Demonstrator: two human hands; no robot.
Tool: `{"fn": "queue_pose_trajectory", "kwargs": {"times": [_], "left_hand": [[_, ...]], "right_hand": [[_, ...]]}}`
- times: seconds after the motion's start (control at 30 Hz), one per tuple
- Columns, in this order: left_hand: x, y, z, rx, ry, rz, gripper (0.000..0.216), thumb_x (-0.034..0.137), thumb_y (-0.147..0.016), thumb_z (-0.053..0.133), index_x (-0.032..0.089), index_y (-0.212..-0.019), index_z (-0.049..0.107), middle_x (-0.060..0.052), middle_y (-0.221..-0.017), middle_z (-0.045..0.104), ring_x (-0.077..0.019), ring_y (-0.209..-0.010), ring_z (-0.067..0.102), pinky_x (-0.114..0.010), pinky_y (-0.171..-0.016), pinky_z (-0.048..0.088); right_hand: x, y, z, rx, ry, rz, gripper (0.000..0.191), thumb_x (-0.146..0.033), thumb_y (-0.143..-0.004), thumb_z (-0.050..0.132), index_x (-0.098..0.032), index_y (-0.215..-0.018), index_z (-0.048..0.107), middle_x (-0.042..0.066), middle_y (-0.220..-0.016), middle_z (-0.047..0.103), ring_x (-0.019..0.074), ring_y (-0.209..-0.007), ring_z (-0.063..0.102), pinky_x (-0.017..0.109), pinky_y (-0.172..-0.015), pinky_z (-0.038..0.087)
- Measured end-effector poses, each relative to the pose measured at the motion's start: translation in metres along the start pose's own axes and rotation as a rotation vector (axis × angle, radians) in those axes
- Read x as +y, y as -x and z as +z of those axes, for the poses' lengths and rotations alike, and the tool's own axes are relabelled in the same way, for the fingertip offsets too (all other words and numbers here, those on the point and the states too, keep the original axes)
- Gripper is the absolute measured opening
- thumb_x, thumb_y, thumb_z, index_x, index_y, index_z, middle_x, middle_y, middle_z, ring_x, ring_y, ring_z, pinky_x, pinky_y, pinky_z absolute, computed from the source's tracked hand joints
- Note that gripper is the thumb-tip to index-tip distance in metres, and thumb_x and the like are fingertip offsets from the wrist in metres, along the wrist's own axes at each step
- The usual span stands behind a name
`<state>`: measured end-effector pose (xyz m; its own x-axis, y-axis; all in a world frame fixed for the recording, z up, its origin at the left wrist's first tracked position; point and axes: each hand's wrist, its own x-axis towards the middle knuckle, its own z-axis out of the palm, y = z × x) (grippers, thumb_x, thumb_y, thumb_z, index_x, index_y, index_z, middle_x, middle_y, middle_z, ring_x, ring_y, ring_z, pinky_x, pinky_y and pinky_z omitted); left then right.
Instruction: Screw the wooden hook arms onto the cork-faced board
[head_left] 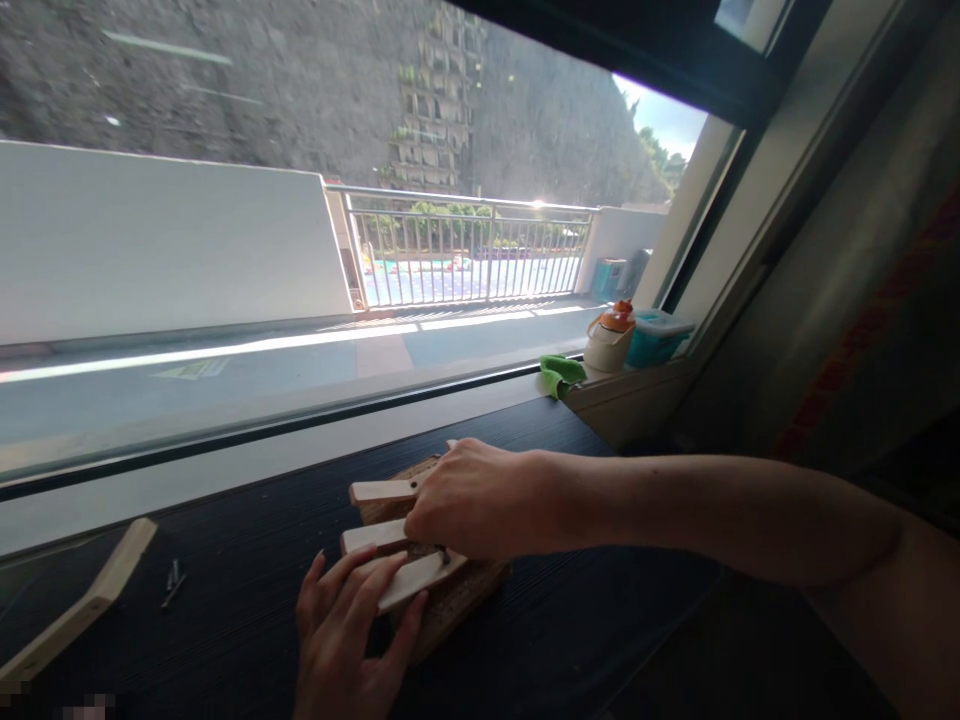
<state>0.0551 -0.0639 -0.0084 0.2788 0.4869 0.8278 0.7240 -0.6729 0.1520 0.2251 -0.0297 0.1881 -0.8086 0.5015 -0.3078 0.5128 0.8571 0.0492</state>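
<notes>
Pale wooden slats [384,490] with dark holes lie side by side across a rough brown wooden block [461,605] on the dark tabletop. My left hand [349,620] has its fingers over the nearest slat [420,578] and its thumb along the near side, gripping it against the block. Above the slats, my right hand [480,500] is closed, knuckles up, its fingertips hidden from me. A small dark piece shows under that hand at a hole in the nearest slat. What the right fingers hold cannot be made out.
An angled wooden piece [94,598] and several small metal screws [173,582] lie on the table [247,570] at left. A green cloth [561,375], a cream bottle [609,340] and a teal box [656,338] stand on the windowsill. The window glass runs along the far side.
</notes>
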Motion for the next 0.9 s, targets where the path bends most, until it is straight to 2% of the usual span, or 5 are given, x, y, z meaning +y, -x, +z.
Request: {"fn": "queue_pose_trajectory", "kwargs": {"times": [0.17,0.33,0.57,0.73,0.9], "left_hand": [[0.001,0.000,-0.001,-0.010,0.006,-0.002,0.030,0.022,-0.075,0.067,0.019,-0.103,0.059,-0.006,-0.091,0.071,-0.0238,-0.096,0.060,-0.052,-0.106,0.029],[0.001,0.001,0.000,-0.009,0.006,-0.009,0.030,0.020,-0.074,0.067,0.019,-0.103,0.059,-0.006,-0.090,0.071,-0.0237,-0.096,0.060,-0.052,-0.105,0.030],[0.000,0.001,0.001,-0.002,0.008,0.004,0.030,0.020,-0.074,0.068,0.018,-0.103,0.060,-0.008,-0.092,0.071,-0.0242,-0.096,0.060,-0.052,-0.105,0.030],[0.000,0.001,0.000,-0.013,0.012,-0.005,0.031,0.022,-0.074,0.068,0.019,-0.104,0.059,-0.007,-0.092,0.070,-0.0239,-0.096,0.060,-0.052,-0.104,0.032],[0.000,0.002,0.001,-0.018,0.021,-0.002,0.033,0.018,-0.073,0.069,0.018,-0.104,0.059,-0.007,-0.091,0.070,-0.0243,-0.097,0.059,-0.052,-0.104,0.032]], "right_hand": [[0.003,-0.004,0.005,-0.011,-0.025,0.020,0.017,-0.011,-0.085,0.048,-0.012,-0.084,0.065,0.008,-0.089,0.069,0.0232,-0.087,0.064,0.031,-0.061,0.043],[0.013,-0.003,0.017,0.048,-0.051,0.063,0.018,-0.021,-0.086,0.051,-0.012,-0.088,0.067,0.010,-0.088,0.069,0.0229,-0.090,0.064,0.031,-0.069,0.044],[0.011,0.003,0.013,0.028,0.011,0.109,0.021,-0.028,-0.084,0.053,-0.014,-0.093,0.067,0.009,-0.088,0.070,0.0242,-0.087,0.064,0.030,-0.063,0.043],[0.008,0.001,0.010,0.026,-0.007,0.015,0.017,-0.018,-0.085,0.050,-0.015,-0.089,0.066,0.008,-0.086,0.070,0.0219,-0.087,0.065,0.028,-0.061,0.041],[0.008,-0.006,0.017,-0.009,-0.044,0.022,0.018,-0.012,-0.084,0.050,-0.013,-0.084,0.068,0.008,-0.086,0.069,0.0223,-0.087,0.065,0.029,-0.059,0.041]]}}
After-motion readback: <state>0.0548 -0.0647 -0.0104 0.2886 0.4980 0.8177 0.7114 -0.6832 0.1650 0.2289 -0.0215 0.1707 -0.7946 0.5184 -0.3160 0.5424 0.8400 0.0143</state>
